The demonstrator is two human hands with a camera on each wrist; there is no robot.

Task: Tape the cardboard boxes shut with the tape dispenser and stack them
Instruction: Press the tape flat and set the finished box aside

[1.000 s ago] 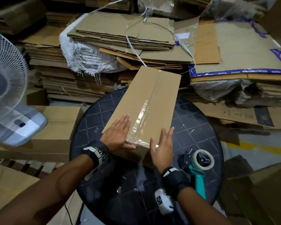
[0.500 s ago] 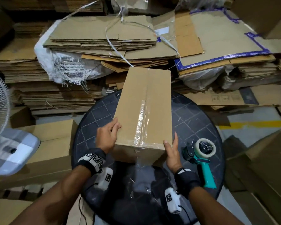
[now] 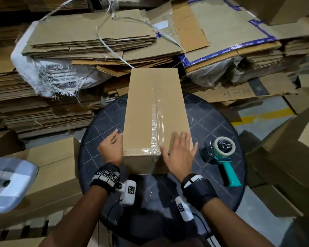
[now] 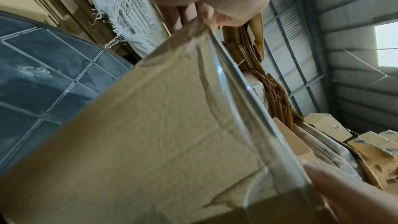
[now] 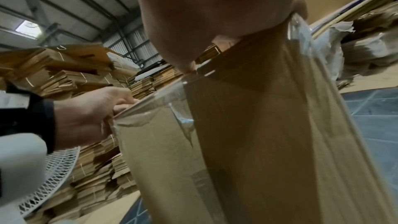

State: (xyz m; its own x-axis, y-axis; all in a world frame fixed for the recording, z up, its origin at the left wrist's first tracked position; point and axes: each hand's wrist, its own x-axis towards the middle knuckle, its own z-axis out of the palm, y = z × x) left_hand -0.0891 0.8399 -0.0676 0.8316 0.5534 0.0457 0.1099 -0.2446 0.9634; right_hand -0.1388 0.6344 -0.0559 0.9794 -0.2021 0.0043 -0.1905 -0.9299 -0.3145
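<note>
A long brown cardboard box lies on the round black table, its far end pointing away from me. Clear tape runs along the near part of its top seam and down over the near end. My left hand holds the near left edge, fingers curled at the corner. My right hand lies flat with straight, spread fingers on the near right corner of the top. The tape dispenser, teal handle and clear roll, lies on the table right of the box, untouched.
Stacks of flattened cardboard and a torn white sack fill the space behind the table. A fan and a box stand to the left. More boxes crowd the right side.
The box has been turned from slanting rightward to pointing straight away. My right hand has moved from the near right side onto the top. My left hand has slid to the near left corner.
</note>
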